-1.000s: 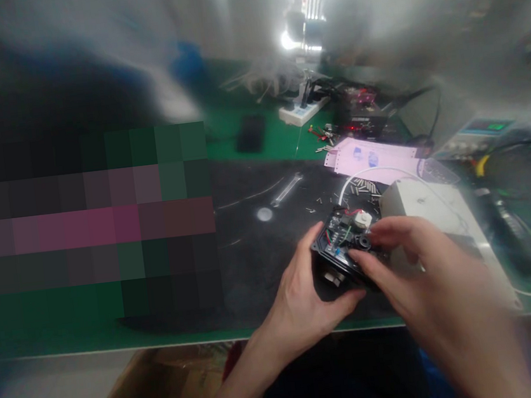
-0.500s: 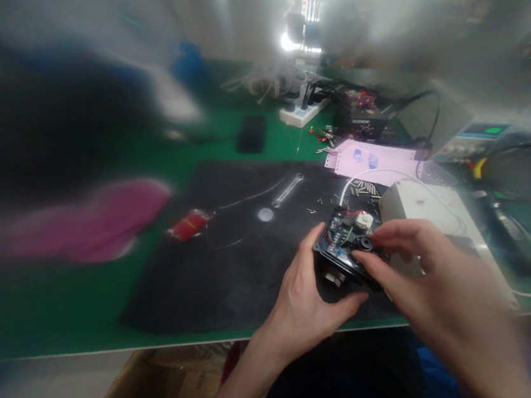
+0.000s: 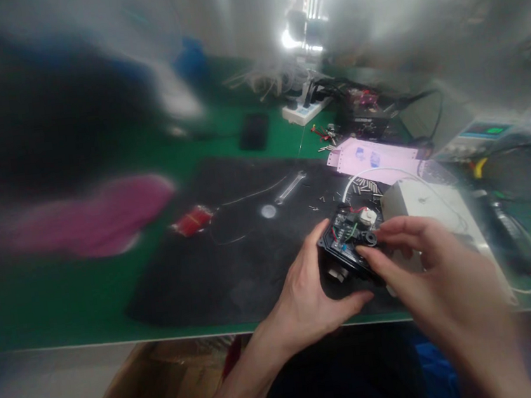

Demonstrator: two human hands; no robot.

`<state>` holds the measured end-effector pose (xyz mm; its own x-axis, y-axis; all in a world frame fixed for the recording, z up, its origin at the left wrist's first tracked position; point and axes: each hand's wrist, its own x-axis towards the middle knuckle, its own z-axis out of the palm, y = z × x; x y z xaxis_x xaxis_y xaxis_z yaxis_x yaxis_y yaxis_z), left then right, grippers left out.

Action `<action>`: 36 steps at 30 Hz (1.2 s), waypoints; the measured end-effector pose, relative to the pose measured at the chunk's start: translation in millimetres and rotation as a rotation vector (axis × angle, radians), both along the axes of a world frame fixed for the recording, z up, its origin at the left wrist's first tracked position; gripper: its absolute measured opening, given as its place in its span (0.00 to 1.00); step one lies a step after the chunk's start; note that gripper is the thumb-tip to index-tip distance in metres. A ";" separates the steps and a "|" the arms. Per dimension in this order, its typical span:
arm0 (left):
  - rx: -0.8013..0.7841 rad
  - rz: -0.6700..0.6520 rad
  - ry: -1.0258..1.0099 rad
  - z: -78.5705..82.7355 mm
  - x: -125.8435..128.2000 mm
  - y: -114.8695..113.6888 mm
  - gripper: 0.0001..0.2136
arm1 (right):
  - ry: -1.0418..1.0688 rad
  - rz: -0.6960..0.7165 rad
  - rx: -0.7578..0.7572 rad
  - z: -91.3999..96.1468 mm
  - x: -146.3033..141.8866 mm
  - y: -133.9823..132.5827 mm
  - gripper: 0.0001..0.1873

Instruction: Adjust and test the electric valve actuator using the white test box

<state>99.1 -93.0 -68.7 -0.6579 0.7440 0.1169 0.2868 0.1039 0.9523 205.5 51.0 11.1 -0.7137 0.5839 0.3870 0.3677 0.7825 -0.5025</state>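
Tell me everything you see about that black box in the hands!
The black box looks plastic, its open top showing electronics, red and green wires, a white part and a round black part. A white tube or cable rises at its far edge. It is tilted over the dark mat, gripped by the left hand; the right hand has fingertips at the round part.

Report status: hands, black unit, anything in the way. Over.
Left hand gripping unit, wiring exposed. Right hand thumb and finger at its round part, grip unclear. Box close by right hand, contact unclear.
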 end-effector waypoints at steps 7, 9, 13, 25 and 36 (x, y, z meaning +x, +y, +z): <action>0.018 -0.012 0.015 -0.1 -0.9 -0.3 0.54 | -0.040 0.016 -0.073 1.1 -0.9 0.2 0.16; 0.021 -0.012 0.029 -0.4 -1.2 0.0 0.54 | -0.041 0.020 -0.100 -0.4 -0.2 1.4 0.17; 0.031 -0.008 0.055 -0.7 -1.7 0.6 0.54 | -0.040 0.046 -0.122 -5.1 0.9 5.9 0.19; 0.048 -0.016 0.184 7.1 -15.4 0.9 0.38 | -0.074 0.094 -0.162 6.2 -3.2 19.6 0.19; 0.097 -0.452 0.000 39.1 -87.7 17.1 0.41 | -0.109 0.205 -0.238 11.0 -5.4 37.1 0.19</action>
